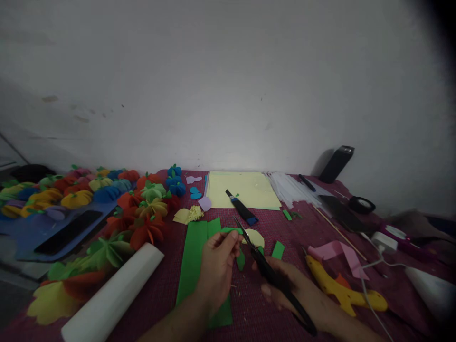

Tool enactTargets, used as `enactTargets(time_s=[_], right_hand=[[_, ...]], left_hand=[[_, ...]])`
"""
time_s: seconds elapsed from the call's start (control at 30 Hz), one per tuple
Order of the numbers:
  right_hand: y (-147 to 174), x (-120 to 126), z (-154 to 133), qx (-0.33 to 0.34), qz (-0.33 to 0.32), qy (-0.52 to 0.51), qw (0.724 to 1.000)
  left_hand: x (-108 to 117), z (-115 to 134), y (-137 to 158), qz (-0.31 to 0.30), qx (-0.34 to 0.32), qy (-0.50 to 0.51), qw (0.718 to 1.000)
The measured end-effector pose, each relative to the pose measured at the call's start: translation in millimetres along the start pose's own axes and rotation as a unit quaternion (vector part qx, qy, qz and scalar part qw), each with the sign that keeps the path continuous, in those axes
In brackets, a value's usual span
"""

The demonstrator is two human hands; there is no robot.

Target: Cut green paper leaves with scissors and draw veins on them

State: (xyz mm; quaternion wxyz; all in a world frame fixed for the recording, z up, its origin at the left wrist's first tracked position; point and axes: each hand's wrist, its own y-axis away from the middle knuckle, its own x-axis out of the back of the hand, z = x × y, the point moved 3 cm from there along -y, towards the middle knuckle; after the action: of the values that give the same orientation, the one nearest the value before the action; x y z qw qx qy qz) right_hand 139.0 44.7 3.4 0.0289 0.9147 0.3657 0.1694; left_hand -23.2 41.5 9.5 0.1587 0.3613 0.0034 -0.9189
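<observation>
Between the thumb and fingers of my left hand (218, 259) is a small piece of green paper (230, 230), partly hidden by the fingertips. My right hand (297, 285) grips black-handled scissors (267, 268), their blades pointing up and left, close to my left fingertips. Below the blades, a green paper leaf shape (241, 260) is visible. Long green paper sheets (190, 261) lie under and beside my left hand. A cream paper piece (257, 236) sits behind the scissors, and a green paper rectangle (278, 250) lies to their right.
Many colourful paper pumpkins (107, 194) crowd the left side, near a phone (69, 232) and a white roll (114, 292). Yellow sheets (244, 187) and a box cutter (242, 209) lie ahead. A yellow glue gun (342, 287), pink ribbon (338, 251) and cables are on the right.
</observation>
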Motion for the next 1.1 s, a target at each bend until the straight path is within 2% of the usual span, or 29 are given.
enactTargets(time_s=[0.4, 0.6, 1.1], right_hand=[[-1, -1, 1, -0.005, 0.003, -0.021, 1.0], [0, -2, 3, -0.008, 0.003, -0.03, 1.0], [3, 7, -2, 0.024, -0.007, 0.045, 0.999]], left_hand=[[-2, 0, 1, -0.011, 0.006, -0.006, 1.0], [-1, 0, 1, 0.005, 0.014, -0.021, 1.0], [-1, 9, 1, 0.018, 0.016, -0.1, 0.995]])
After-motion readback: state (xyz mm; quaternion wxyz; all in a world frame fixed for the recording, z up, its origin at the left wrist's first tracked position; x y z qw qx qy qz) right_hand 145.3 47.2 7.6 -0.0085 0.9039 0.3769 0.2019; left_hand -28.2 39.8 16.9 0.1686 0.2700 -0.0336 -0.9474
